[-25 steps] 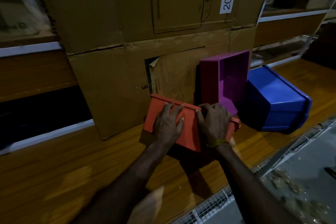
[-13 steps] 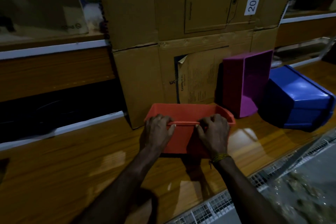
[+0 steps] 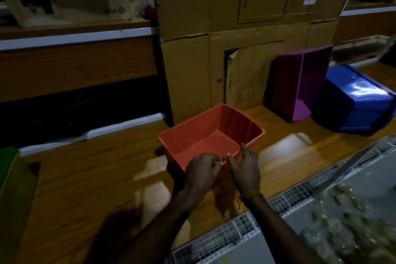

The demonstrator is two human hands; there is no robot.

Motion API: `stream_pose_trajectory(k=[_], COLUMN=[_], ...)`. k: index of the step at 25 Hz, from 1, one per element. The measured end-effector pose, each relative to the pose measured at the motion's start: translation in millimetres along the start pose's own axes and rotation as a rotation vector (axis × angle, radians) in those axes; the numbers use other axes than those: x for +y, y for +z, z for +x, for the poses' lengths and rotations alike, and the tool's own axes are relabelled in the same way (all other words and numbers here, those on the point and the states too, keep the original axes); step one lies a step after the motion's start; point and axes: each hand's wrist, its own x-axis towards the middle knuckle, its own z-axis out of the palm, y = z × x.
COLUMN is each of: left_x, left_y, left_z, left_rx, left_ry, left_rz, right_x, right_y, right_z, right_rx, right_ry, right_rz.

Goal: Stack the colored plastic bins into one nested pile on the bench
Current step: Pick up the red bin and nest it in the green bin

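Observation:
An orange bin point(image 3: 205, 135) stands upright on the wooden bench point(image 3: 96, 178), its opening facing up. My left hand point(image 3: 201, 171) is at the bin's near corner, fingers curled on the rim. My right hand point(image 3: 245, 167) is beside it, with thumb and fingertips touching the same rim, fingers fairly straight. A purple bin point(image 3: 300, 83) stands on its side against the cardboard box. A blue bin point(image 3: 360, 100) lies tilted to its right, leaning against it. A green bin point(image 3: 9, 188) shows at the left edge.
Large stacked cardboard boxes point(image 3: 246, 28) rise right behind the bins. Dark shelving point(image 3: 75, 92) runs along the back left. A white wire grid point(image 3: 235, 236) borders the bench's near edge, with a grey surface and debris beyond.
The orange bin was turned from upside down to upright and now rests on the bench. Both hands slid from its base to the near rim. The view shifted left, and the green bin appeared.

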Motion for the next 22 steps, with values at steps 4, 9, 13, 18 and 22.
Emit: stream_pose_trajectory(k=[4, 9, 13, 18, 22], left_x=[-14, -56, -79, -66, -36], left_y=[-19, -54, -72, -85, -106], left_z=[-11, -6, -7, -17, -20], left_rx=[0.088, 0.233, 0.177, 0.315, 0.550], left_ry=[-0.020, -0.308, -0.415, -0.371, -0.265], left_rz=[-0.053, 0.284, 0.226, -0.005, -0.264], right_x=[-12, -15, -16, -20, -33], right_y=[4, 2, 9, -5, -34], right_z=[-12, -22, -45, -60, -51], right_rx=[-0.039, 0.005, 0.083, 0.192, 0.262], right_ry=[-0.014, 0.001, 0.058, 0.080, 0.065], right_rz=[0.053, 0.175, 0.319, 0.516, 0.752])
